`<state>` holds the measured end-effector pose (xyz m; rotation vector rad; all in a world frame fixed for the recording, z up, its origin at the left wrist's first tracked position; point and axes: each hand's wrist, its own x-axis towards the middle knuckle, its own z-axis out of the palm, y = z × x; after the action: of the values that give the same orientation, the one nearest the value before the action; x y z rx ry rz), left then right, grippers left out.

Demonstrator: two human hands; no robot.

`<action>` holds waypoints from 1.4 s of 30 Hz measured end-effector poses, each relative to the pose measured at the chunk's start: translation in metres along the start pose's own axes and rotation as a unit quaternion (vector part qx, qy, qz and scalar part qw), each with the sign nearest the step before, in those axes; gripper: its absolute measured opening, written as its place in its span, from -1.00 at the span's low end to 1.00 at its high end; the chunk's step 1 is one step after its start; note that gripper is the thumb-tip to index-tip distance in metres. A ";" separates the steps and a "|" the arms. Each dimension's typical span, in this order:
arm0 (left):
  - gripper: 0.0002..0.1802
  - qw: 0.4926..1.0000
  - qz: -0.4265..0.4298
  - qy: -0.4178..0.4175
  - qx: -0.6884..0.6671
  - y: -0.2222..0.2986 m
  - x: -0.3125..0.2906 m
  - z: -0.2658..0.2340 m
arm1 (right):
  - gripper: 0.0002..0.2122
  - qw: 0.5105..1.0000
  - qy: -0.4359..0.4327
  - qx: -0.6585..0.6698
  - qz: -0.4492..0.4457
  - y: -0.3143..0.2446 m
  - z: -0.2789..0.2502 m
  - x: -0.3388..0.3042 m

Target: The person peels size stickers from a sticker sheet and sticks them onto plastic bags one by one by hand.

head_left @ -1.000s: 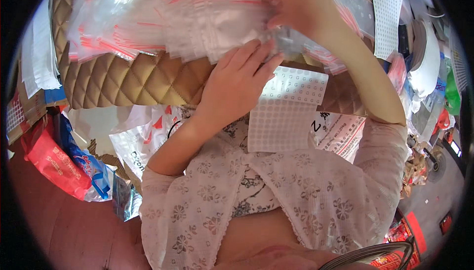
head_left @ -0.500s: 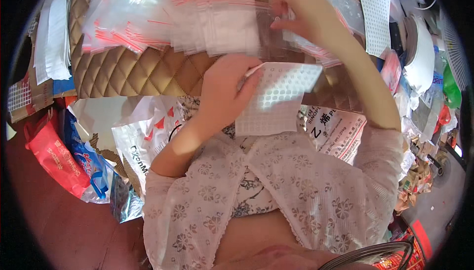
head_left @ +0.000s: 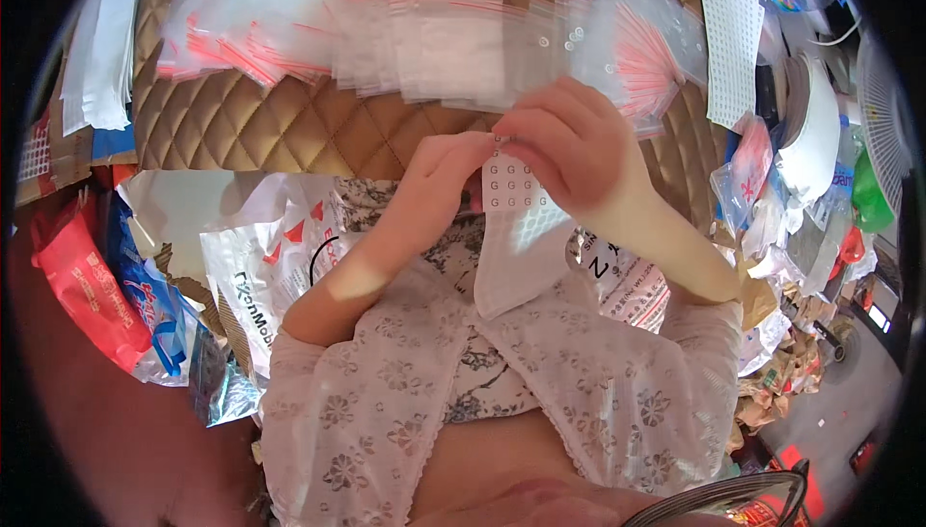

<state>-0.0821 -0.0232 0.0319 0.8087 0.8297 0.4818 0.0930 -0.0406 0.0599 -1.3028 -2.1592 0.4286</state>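
Sticker sheet (head_left: pixel 516 228) pinched at its top by both hands.

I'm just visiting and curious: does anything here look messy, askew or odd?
The small clear zip bags with red strips lie fanned unevenly over the quilted gold cushion, and crumpled packaging is heaped at the right. The white sticker sheet in both hands looks intact.

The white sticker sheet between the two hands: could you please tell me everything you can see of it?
The sticker sheet is a thin, flexible white sheet, seemingly paper, covered with a grid of small round labels bearing one repeated letter. It hangs down over the lap, bending, lower part in shade. The left hand and the right hand pinch its top edge, right fingers hiding that edge. Above lie clear red-striped zip bags.
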 end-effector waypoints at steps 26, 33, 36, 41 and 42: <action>-0.72 0.725 0.415 0.034 0.548 -0.004 0.028 -0.026 | -0.77 0.972 -0.130 -0.015 0.196 0.083 -0.012 0.061; -0.84 0.930 0.225 0.164 0.238 0.004 0.012 -0.019 | -0.76 0.942 -0.078 0.258 0.198 0.042 -0.027 -0.004; -0.81 0.944 0.221 0.150 0.195 -0.007 0.017 -0.030 | -0.85 0.913 -0.062 0.294 0.275 0.038 -0.023 -0.021; -0.82 0.949 0.203 0.151 0.189 0.000 0.011 -0.022 | -0.86 0.941 -0.048 0.204 0.267 0.021 -0.031 -0.028; -0.87 0.956 0.208 0.161 0.129 0.011 0.010 -0.006 | -0.86 0.957 -0.045 0.160 0.237 0.019 -0.033 -0.030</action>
<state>-0.0812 -0.0069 0.0336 1.1749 1.0412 0.9090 0.1379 -0.0587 0.0662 -1.6236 -1.7313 1.0015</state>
